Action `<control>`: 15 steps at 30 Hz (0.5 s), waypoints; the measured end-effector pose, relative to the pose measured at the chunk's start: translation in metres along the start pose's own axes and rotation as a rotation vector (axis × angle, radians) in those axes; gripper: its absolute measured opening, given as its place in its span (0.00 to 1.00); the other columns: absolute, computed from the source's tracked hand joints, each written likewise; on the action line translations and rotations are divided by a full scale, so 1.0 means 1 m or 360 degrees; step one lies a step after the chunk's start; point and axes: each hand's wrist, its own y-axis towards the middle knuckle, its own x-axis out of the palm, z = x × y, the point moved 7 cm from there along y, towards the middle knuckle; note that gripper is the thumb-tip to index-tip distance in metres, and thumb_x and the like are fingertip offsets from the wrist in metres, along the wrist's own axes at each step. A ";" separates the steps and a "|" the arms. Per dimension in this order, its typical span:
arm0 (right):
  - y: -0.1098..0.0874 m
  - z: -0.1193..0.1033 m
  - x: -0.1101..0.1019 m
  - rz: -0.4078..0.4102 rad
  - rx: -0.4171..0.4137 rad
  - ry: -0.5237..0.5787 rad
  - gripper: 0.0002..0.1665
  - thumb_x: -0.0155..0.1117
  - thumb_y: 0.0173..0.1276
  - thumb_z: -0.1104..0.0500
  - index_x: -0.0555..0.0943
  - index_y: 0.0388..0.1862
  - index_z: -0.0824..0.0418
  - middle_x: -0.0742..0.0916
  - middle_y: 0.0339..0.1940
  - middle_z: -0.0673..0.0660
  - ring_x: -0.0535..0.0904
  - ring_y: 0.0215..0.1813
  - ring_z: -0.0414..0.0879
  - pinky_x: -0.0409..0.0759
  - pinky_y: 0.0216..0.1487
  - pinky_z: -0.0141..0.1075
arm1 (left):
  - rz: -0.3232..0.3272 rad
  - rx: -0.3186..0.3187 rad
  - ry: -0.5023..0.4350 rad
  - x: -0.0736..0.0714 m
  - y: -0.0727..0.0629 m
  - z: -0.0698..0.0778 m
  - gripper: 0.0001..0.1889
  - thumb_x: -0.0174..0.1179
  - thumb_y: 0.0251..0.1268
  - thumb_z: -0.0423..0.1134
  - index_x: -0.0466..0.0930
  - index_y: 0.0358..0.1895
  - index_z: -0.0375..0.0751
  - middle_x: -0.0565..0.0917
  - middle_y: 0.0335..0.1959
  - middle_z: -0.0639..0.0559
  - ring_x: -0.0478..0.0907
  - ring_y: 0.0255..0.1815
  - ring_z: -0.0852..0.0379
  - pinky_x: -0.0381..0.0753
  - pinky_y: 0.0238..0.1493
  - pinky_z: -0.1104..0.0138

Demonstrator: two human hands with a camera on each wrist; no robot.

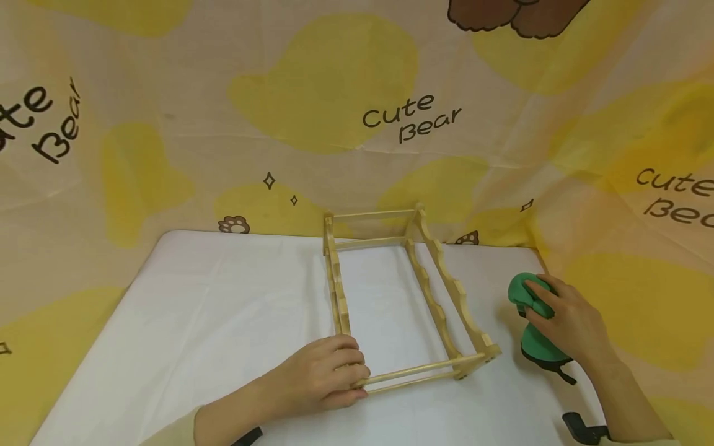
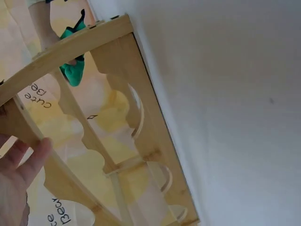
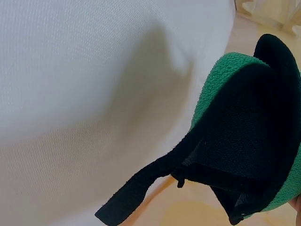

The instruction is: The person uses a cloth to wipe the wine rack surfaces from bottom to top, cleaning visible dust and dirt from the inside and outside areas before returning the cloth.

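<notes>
A light wooden rack [image 1: 462,303] with wavy, notched side rails stands on the white table in the head view. My left hand [image 1: 329,375] grips its near left corner, fingers curled over the wood. In the left wrist view the rack [image 2: 155,113] fills the middle, with my left fingers [image 2: 35,160] at its edge. To the right of the rack, my right hand [image 1: 574,325] holds a green terry-cloth item [image 1: 538,344] with black edging, apart from the rack. Up close, the cloth item [image 3: 221,89] shows a black hollow inside and a loose black strap [image 3: 136,188].
A white cloth [image 1: 240,297] covers the table. Yellow-patterned fabric walls [image 1: 312,93] rise behind it and along both sides. Black straps [image 1: 582,427] show near my right wrist.
</notes>
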 end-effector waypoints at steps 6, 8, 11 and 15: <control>0.000 -0.003 -0.001 -0.0003 -0.0007 0.0005 0.39 0.81 0.49 0.62 0.83 0.64 0.63 0.79 0.66 0.68 0.80 0.55 0.66 0.84 0.34 0.63 | 0.0003 0.0058 -0.0076 0.002 -0.001 -0.007 0.03 0.58 0.75 0.37 0.78 0.41 0.43 0.80 0.35 0.57 0.81 0.41 0.58 0.82 0.56 0.75; 0.000 -0.003 -0.003 -0.0008 -0.0002 0.0001 0.39 0.81 0.49 0.62 0.83 0.64 0.63 0.79 0.66 0.68 0.80 0.55 0.66 0.84 0.33 0.63 | 0.0005 0.0069 -0.0071 0.002 -0.002 -0.009 0.03 0.59 0.72 0.37 0.76 0.39 0.43 0.79 0.33 0.58 0.80 0.40 0.59 0.82 0.55 0.74; -0.002 -0.003 -0.005 -0.0017 0.0009 -0.0008 0.39 0.82 0.49 0.62 0.83 0.64 0.63 0.79 0.66 0.68 0.80 0.54 0.66 0.84 0.33 0.62 | 0.0005 0.0073 -0.0037 0.002 -0.002 -0.013 0.04 0.59 0.73 0.39 0.76 0.38 0.45 0.79 0.33 0.58 0.80 0.40 0.59 0.82 0.52 0.72; -0.003 -0.002 -0.006 -0.0027 0.0024 -0.0017 0.39 0.82 0.50 0.61 0.82 0.65 0.63 0.79 0.66 0.67 0.80 0.54 0.66 0.84 0.33 0.62 | -0.0002 0.0072 -0.0039 0.002 -0.001 -0.017 0.04 0.60 0.73 0.40 0.77 0.38 0.46 0.80 0.35 0.57 0.80 0.42 0.58 0.82 0.50 0.69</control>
